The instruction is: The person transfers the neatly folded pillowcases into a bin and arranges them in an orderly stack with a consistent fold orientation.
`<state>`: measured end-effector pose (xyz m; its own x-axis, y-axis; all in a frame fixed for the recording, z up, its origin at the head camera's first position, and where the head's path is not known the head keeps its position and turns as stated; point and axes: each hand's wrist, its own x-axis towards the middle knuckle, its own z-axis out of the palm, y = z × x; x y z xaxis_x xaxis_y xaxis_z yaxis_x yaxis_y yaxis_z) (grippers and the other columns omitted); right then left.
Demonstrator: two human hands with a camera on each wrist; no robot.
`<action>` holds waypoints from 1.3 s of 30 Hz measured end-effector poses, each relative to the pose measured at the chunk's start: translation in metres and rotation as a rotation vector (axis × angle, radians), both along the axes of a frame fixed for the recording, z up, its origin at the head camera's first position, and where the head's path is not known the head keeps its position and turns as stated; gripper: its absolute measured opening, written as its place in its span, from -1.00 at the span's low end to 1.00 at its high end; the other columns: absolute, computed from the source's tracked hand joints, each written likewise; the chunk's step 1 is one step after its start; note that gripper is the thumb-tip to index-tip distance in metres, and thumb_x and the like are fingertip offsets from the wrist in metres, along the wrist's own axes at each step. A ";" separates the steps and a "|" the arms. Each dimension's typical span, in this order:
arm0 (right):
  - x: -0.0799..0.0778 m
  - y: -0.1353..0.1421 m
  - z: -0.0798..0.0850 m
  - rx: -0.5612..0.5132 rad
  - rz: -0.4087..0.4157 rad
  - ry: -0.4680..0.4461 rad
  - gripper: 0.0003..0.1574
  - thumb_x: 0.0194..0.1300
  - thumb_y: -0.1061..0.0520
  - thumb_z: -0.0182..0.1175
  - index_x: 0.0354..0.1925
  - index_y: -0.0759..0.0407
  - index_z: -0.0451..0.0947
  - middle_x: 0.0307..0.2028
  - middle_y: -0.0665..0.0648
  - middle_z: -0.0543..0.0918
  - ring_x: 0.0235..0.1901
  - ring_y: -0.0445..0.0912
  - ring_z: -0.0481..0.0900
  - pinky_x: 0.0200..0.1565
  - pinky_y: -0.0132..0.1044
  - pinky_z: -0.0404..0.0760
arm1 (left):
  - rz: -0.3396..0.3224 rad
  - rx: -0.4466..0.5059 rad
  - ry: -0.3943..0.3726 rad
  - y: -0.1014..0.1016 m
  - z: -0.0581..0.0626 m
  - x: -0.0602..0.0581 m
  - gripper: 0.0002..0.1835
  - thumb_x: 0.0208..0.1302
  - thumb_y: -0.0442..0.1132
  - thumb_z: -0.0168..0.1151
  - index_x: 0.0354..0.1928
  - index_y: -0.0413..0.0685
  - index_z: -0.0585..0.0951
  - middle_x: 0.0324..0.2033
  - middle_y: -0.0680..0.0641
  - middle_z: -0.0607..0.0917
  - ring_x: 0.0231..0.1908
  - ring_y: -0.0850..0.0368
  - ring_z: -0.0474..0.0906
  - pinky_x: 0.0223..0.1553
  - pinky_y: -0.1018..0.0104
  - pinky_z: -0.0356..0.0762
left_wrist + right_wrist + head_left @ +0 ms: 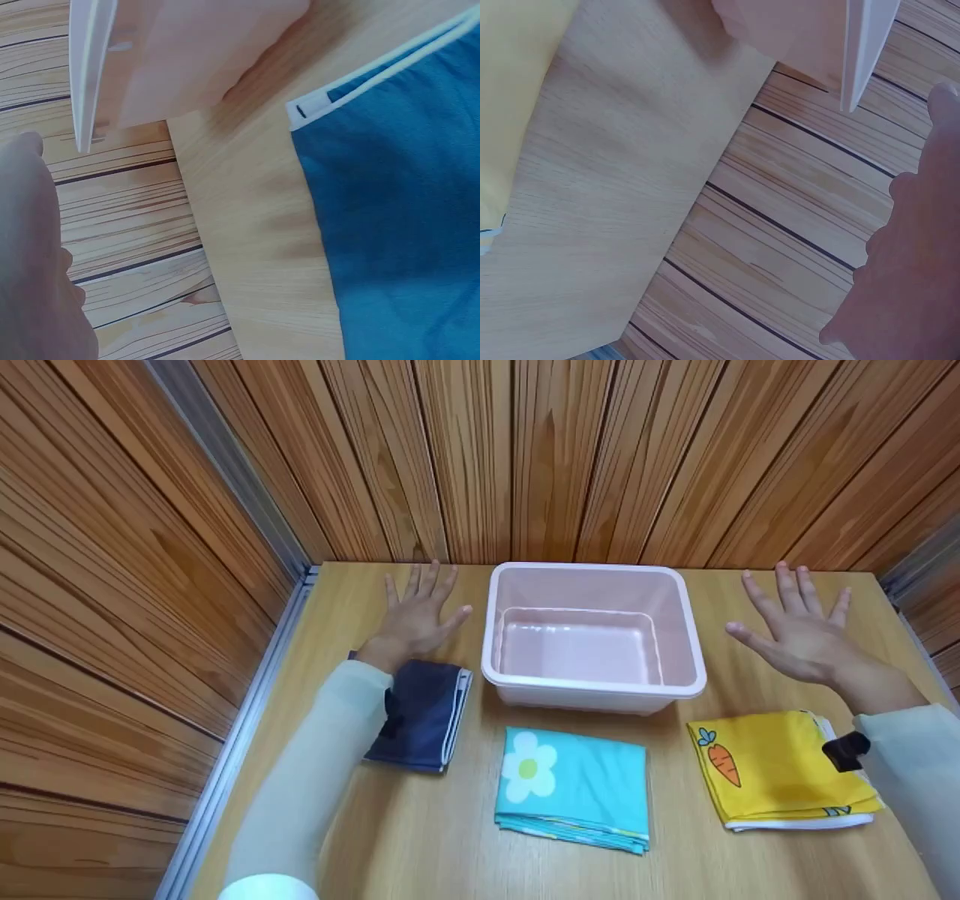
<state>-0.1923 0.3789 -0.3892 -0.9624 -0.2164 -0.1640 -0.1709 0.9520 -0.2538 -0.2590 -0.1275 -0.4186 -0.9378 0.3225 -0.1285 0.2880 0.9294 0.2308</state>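
Note:
My left hand (pixel 417 619), fingers spread, is held left of a pale pink plastic bin (pixel 585 701), with nothing in its grasp. Below that wrist lies a folded dark navy cloth (pixel 420 712), partly covered by the sleeve; it looks blue (pixel 397 187) in the left wrist view. On the bin's other side, my right hand (pixel 802 634) is likewise spread and holds nothing. Nearest to it is a folded yellow cloth (pixel 780 765) with a carrot print, its right edge overlapped by the sleeve. A folded turquoise cloth (pixel 585 780) with a white flower lies in front of the bin.
All of this stands on a light wooden table (pixel 420 840). Wood-plank walls (pixel 547 457) rise behind it and at the left (pixel 112 547). A metal rail (pixel 247 720) runs along the table's left edge.

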 end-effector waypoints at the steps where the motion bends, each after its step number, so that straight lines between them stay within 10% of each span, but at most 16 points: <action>1: 0.002 -0.001 0.000 0.002 0.005 0.004 0.04 0.57 -0.41 -0.28 0.62 0.05 -0.49 0.48 0.38 -0.71 0.43 0.31 -0.82 0.10 0.39 -0.94 | -0.003 -0.002 0.001 -0.001 -0.001 0.001 -0.12 0.44 0.48 -0.47 0.64 0.27 -0.27 0.61 -0.06 -0.35 0.57 -0.13 -0.53 0.38 -0.32 -0.73; 39: 0.043 -0.033 0.004 0.040 0.194 0.138 0.02 0.54 -0.31 -0.05 0.65 -0.01 -0.28 0.57 0.36 -0.48 0.53 0.30 -0.59 0.25 0.34 -0.84 | -0.245 0.003 0.097 -0.006 0.002 0.052 -0.15 0.50 0.40 -0.32 0.65 0.23 -0.18 0.62 0.00 -0.31 0.58 -0.05 -0.47 0.41 -0.28 -0.71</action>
